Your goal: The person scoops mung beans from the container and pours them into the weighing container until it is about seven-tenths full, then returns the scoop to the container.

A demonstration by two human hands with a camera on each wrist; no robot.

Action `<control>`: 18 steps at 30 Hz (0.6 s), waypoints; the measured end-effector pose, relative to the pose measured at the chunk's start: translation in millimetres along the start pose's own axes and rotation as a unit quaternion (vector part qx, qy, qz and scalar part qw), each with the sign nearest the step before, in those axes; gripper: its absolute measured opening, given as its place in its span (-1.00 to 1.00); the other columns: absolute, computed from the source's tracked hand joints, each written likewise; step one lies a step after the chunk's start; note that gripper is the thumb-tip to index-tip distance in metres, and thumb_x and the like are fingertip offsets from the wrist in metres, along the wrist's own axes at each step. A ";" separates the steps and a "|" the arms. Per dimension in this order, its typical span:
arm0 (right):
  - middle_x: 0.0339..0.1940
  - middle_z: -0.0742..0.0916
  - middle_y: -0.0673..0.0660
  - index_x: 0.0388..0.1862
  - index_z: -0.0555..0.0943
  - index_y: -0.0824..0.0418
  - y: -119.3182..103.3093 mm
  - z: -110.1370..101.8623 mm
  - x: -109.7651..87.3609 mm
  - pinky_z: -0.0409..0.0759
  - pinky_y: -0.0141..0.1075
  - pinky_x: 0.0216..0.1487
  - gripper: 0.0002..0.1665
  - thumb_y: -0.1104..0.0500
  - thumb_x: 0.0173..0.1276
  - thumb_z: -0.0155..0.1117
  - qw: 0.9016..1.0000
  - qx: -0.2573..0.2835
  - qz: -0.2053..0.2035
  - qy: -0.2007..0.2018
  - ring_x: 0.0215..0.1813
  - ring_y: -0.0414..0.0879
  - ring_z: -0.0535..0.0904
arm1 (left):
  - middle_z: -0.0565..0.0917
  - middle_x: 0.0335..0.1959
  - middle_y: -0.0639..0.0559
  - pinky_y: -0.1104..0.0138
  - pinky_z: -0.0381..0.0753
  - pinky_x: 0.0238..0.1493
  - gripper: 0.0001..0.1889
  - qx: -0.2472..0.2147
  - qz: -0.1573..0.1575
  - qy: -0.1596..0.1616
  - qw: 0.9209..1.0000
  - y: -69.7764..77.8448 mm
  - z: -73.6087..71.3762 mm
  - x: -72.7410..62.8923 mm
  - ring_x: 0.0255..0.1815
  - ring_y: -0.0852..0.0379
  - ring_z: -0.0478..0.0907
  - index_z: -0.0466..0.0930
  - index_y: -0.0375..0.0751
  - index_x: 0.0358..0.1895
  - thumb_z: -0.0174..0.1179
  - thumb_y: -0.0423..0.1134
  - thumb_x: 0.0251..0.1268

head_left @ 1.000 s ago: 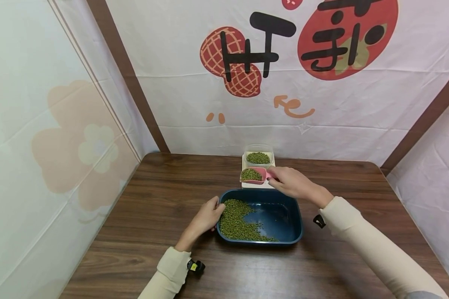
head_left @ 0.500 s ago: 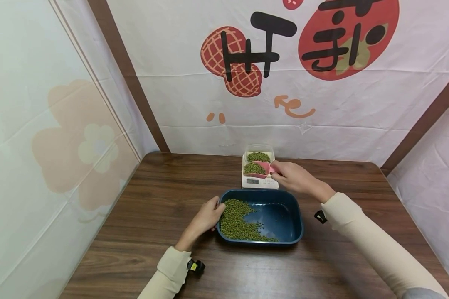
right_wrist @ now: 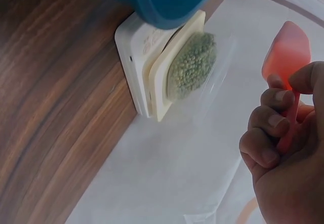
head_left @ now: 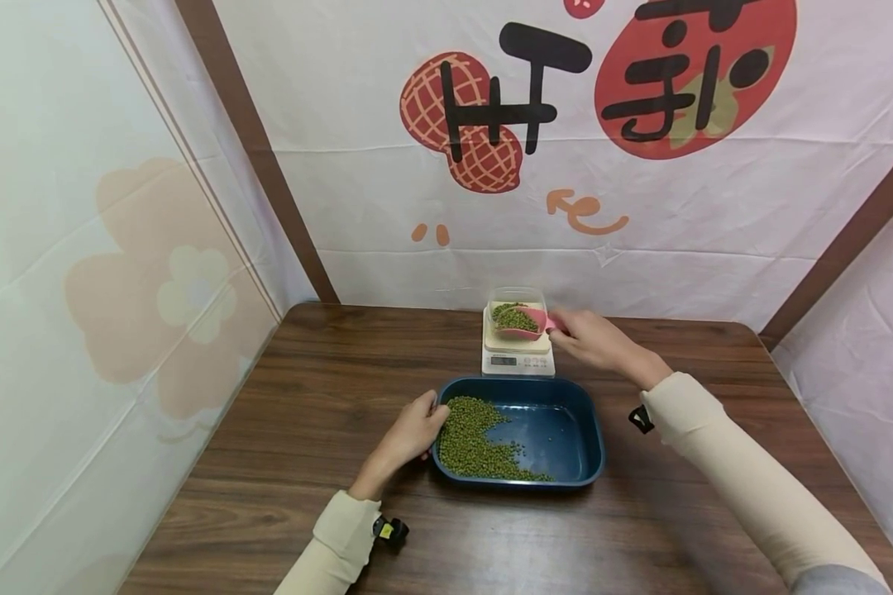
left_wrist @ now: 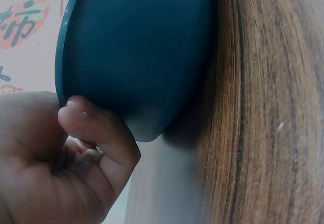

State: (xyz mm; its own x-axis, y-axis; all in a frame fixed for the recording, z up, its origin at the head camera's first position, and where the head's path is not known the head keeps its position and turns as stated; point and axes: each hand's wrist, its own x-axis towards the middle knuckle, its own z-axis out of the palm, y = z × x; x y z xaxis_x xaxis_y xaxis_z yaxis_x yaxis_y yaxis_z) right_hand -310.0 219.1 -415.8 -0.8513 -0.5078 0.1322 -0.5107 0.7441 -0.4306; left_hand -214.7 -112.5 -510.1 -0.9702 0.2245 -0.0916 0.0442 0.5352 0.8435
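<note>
My right hand (head_left: 595, 339) grips the handle of a pink scoop (right_wrist: 287, 54) heaped with green mung beans (head_left: 518, 321). In the head view the scoop hovers over the front part of a clear plastic tub (head_left: 517, 294), which has more beans in it. That tub stands on a white kitchen scale (head_left: 517, 364); the digits on its display are too small to read. My left hand (head_left: 409, 428) holds the left rim of a dark blue basin (head_left: 591, 438), thumb over the edge and fingers curled against the outside (left_wrist: 136, 57). Beans cover the basin's left side.
The wooden table (head_left: 327, 397) carries the basin, with the scale right behind it. A white printed curtain (head_left: 387, 273) hangs behind the table's back edge. Each wrist wears a small black camera (head_left: 392, 531).
My right hand has moved the filled scoop away from me and slightly right, from above the scale's front to over the clear tub. The scale's display came into sight. My left hand stays put.
</note>
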 end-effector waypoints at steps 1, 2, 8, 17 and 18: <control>-0.50 0.47 0.04 0.06 0.60 0.26 1.2 -0.3 0.9 0.35 -0.23 -0.35 -0.74 0.12 0.68 0.06 1.000 0.000 0.002 0.000 -0.47 -0.10 0.37 | 0.36 -0.69 0.04 0.33 0.48 -0.69 -0.71 -0.001 0.000 0.000 1.000 -0.3 0.1 -0.1 -0.78 0.12 0.38 0.27 -0.15 -0.37 -0.10 -0.24 0.68; -0.50 0.48 0.05 0.11 0.60 0.28 2.4 -0.8 1.6 0.36 -0.22 -0.34 -0.71 0.12 0.68 0.06 1.000 0.000 0.004 0.001 -0.46 -0.09 0.38 | 0.36 -0.69 0.05 0.33 0.48 -0.69 -0.71 -0.001 0.000 0.000 1.000 -0.6 -0.1 -0.1 -0.78 0.12 0.38 0.26 -0.15 -0.37 -0.10 -0.24 0.68; -0.50 0.46 0.06 0.01 0.59 0.25 9.1 -1.9 6.0 0.35 -0.22 -0.36 -0.75 0.10 0.68 0.06 1.000 0.002 0.015 0.008 -0.48 -0.09 0.37 | 0.35 -0.68 0.05 0.32 0.49 -0.69 -0.72 -0.001 0.001 0.002 1.000 -1.7 0.8 0.2 -0.78 0.11 0.38 0.26 -0.15 -0.37 -0.10 -0.23 0.68; -0.49 0.44 0.08 -0.04 0.57 0.27 17.6 -3.3 14.7 0.34 -0.22 -0.36 -0.80 0.14 0.65 0.12 1.000 -0.006 0.022 0.013 -0.45 -0.08 0.37 | 0.35 -0.68 0.05 0.32 0.48 -0.69 -0.71 -0.002 0.000 0.004 1.000 -1.1 1.2 0.1 -0.78 0.11 0.38 0.26 -0.15 -0.37 -0.09 -0.24 0.68; -0.49 0.44 0.08 -0.06 0.57 0.26 18.7 -3.6 15.5 0.34 -0.22 -0.35 -0.81 0.14 0.65 0.13 1.000 -0.007 0.024 0.014 -0.45 -0.07 0.37 | 0.35 -0.68 0.05 0.32 0.48 -0.69 -0.71 -0.002 -0.001 0.004 1.000 -1.0 1.5 0.1 -0.78 0.11 0.38 0.26 -0.15 -0.37 -0.09 -0.24 0.68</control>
State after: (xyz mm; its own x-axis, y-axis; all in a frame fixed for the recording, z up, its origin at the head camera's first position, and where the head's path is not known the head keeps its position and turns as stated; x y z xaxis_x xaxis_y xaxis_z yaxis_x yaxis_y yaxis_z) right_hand -333.2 226.7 -418.6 -0.8779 -0.4587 0.1374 -0.4706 0.7736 -0.4244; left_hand -214.5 -111.8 -511.7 -0.9720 0.2171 -0.0895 0.0412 0.5332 0.8450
